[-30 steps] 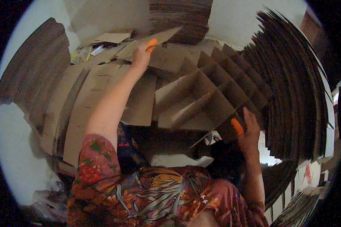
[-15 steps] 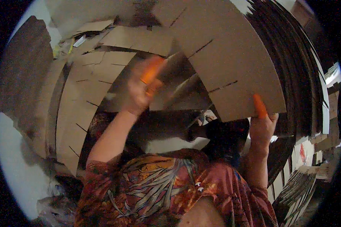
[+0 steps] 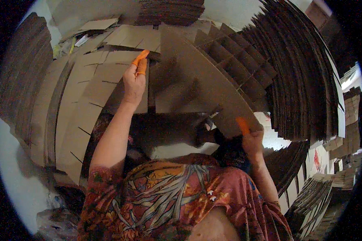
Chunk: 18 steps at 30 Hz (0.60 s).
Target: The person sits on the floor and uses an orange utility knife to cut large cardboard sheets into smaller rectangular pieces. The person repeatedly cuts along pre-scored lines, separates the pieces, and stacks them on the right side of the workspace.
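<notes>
My right hand [image 3: 252,141] grips the lower corner of a large brown cardboard sheet [image 3: 213,86], with an orange finger cover against its face. The sheet slants from the far middle down to that hand. My left hand [image 3: 135,80] also has orange covers on its fingers. Its fingers are pressed together beside the slotted cardboard sheets [image 3: 92,86] on the left; whether anything thin is between them cannot be made out.
Behind the held sheet stands a cardboard divider grid [image 3: 233,56]. A tall stack of dark cardboard [image 3: 301,76] fills the right, with another stack [image 3: 169,12] at the back. More cardboard [image 3: 26,72] stands far left, and bundled pieces [image 3: 315,201] lie lower right.
My right hand has moved left and slightly down, tilting the sheet and uncovering the divider grid behind it. My left hand has moved left and a little up, toward the slotted sheets.
</notes>
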### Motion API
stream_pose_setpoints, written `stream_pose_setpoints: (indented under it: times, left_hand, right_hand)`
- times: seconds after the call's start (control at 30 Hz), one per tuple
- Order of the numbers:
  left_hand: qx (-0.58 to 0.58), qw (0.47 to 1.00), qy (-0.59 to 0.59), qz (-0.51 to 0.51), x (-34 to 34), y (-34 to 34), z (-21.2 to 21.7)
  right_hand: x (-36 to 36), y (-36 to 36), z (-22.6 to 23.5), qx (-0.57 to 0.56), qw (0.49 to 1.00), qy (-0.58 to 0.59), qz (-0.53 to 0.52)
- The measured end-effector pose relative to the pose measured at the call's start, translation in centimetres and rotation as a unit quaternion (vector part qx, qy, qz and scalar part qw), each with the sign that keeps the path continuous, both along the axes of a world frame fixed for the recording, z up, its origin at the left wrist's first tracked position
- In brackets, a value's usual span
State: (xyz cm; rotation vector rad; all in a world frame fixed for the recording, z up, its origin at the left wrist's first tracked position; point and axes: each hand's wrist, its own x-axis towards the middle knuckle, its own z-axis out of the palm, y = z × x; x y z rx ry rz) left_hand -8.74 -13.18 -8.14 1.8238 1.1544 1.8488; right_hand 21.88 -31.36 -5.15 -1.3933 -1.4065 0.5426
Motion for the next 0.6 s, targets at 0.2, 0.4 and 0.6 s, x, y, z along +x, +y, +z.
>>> stream_pose_setpoints:
  times: [0.2,0.4,0.6]
  left_hand:
    - [-0.03,0.999,0.013,0.008,-0.6,-0.6,-0.2]
    - [0.041,0.997,0.051,0.045,0.0,-2.1,0.7]
    - [0.079,0.988,0.124,0.052,1.1,-6.0,1.4]
  right_hand:
    - [-0.1,0.4,-0.9,0.066,0.99,-0.122,0.002]
    - [-0.7,1.0,-0.9,0.01,0.997,-0.071,0.01]
    - [-0.3,-0.1,-0.9,-0.092,0.987,-0.128,0.039]
